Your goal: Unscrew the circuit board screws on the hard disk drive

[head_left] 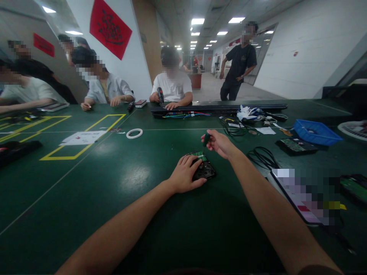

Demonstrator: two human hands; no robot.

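A black device with a green circuit board (207, 170) lies on the green table in front of me. Over its left side rests my left hand (187, 173), fingers spread across the board and thumb along the near edge. Just above the far edge of the device, my right hand (218, 143) is closed around the dark green handle of a screwdriver (206, 139), held upright. Its thin shaft points down towards the board; whether the tip touches is too small to tell.
A white tape roll (134, 133) lies left of the device. To the right are black cables (263, 157), another circuit device (296, 145), a blue tray (317, 132) and a tablet-like screen (298, 198). Across the table (137, 214), a person (172, 89) holds a power tool beside long black parts (218, 108).
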